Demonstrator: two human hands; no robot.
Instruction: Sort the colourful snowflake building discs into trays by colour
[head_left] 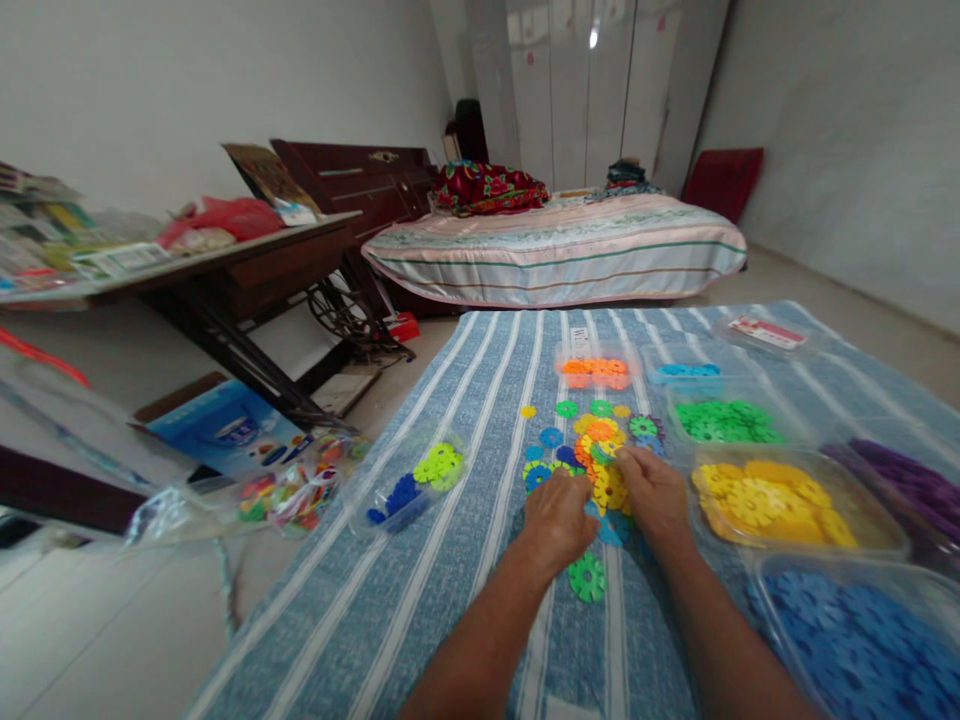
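Notched plastic snowflake discs lie in a multicoloured cluster in the middle of the striped cloth, with linked yellow and orange snowflake discs [609,488] between my hands. My right hand [654,492] is closed at the cluster's right side, thumb and fingers pinching the edge of a yellow disc. At the lower left of the cluster my left hand [559,515] is curled, fingertips against the discs; what it grips is hidden. Closer to me lies a loose green disc [586,579]. Blue discs [537,477] and a dark green disc [643,427] border the cluster.
Clear tubs hold yellow discs [772,505], green discs [724,420], blue discs [855,635], purple discs [911,485] and orange discs [596,373]. On the left sits a tub with lime discs [437,466] and dark blue ones. A bed [555,250] stands beyond the table.
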